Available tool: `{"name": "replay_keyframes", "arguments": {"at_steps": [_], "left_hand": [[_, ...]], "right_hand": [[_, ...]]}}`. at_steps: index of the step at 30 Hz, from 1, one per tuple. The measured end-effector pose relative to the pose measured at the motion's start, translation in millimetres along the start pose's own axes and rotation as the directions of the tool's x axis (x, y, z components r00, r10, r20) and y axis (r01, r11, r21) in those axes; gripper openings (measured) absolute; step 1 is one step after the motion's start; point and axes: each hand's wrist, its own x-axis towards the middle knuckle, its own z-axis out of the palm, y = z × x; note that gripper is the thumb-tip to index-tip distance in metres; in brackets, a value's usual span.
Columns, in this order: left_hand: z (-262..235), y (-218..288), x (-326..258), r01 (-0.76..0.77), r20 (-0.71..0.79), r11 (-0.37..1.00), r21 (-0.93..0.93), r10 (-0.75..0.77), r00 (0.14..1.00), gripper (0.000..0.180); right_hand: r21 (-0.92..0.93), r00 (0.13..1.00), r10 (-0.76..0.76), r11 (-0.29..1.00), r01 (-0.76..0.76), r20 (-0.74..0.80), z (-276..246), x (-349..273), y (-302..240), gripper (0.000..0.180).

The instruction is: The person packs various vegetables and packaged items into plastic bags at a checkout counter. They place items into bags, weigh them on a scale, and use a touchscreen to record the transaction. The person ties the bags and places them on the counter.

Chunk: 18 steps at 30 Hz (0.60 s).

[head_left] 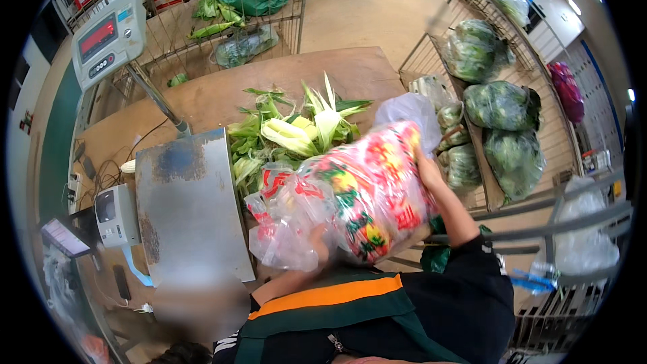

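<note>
In the head view, a plump plastic bag printed in pink, red, yellow and green (377, 192) sits at the table's near edge, directly left of the right hand (429, 170). That hand lies against the bag's right end; whether its fingers grip cannot be told. The left hand (319, 243) is at the bag's lower left, blurred and partly covered by crumpled translucent plastic with red print (286, 212), so its closure cannot be told. Pale green corn husks (290, 136) lie just beyond the bag, on the brown wooden table (357, 71).
</note>
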Motion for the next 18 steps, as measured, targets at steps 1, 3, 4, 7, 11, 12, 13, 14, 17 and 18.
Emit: {"name": "replay_keyframes", "arguments": {"at_steps": [1,3,4,7,11,12,13,14,17,18], "left_hand": [[2.9,-2.3,9.2,0.016,-0.039,1.0,0.01,-0.016,0.999,0.046],[5.3,-6.3,23.3,0.046,-0.092,0.998,0.033,-0.043,0.995,0.046],[3.1,-5.4,20.0,0.084,-0.132,0.995,0.048,-0.077,0.988,0.046],[0.4,-2.6,3.0,0.228,-0.194,0.97,0.088,-0.208,0.959,0.047],[-5.9,2.5,-5.9,0.397,-0.252,0.912,0.104,-0.362,0.897,0.047],[-8.4,5.2,-9.8,0.422,-0.256,0.9,0.113,-0.384,0.887,0.047],[-9.3,5.6,-8.1,0.442,-0.265,0.889,0.118,-0.401,0.877,0.047],[-11.4,7.8,-8.4,0.464,-0.27,0.877,0.122,-0.421,0.866,0.047],[-12.4,12.7,-6.5,0.496,-0.284,0.857,0.143,-0.444,0.85,0.048],[-19.5,16.2,-3.0,0.498,-0.267,0.851,0.168,-0.446,0.854,0.048]], "right_hand": [[-0.086,0.995,-0.067,0.994,0.073,0.071,8.1,30.3,-36.9,0.095],[-0.241,0.967,-0.183,0.945,0.223,0.175,26.6,84.0,-104.7,0.089],[-0.305,0.941,-0.244,0.9,0.31,0.236,43.7,108.6,-134.7,0.084],[-0.359,0.779,-0.456,0.705,0.611,0.43,84.0,152.8,-192.9,0.082],[-0.346,0.736,-0.516,0.659,0.668,0.439,104.8,165.3,-215.6,0.072],[-0.334,0.753,-0.539,0.679,0.654,0.379,104.8,159.6,-212.5,0.063],[-0.32,0.767,-0.558,0.699,0.64,0.315,105.9,156.9,-207.1,0.055],[-0.222,0.681,-0.709,0.645,0.731,0.181,107.1,153.2,-193.9,0.044],[-0.005,0.353,-0.914,0.361,0.932,-0.198,92.9,127.1,-158.8,0.03],[0.015,0.356,-0.917,0.359,0.933,-0.181,89.0,111.0,-141.2,0.03]]}}
